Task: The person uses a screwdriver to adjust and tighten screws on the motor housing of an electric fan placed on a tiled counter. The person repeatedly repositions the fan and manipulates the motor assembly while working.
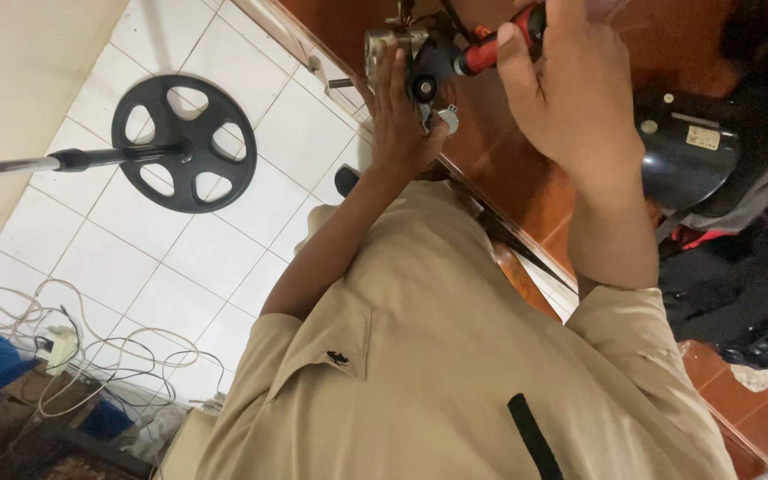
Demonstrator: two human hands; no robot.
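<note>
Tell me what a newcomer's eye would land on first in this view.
At top centre, two hands work close together: the left hand steadies a small metal mechanism, while the right hand grips a red-and-black tool handle. A beige shirt fills the lower middle. On the white tiled floor at left lies a black spoked disc on a pole.

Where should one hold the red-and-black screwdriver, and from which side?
Grip the screwdriver by its thick handle, from the right, as the right hand does: the tip end points left into the small metal part that the left hand holds.
</note>
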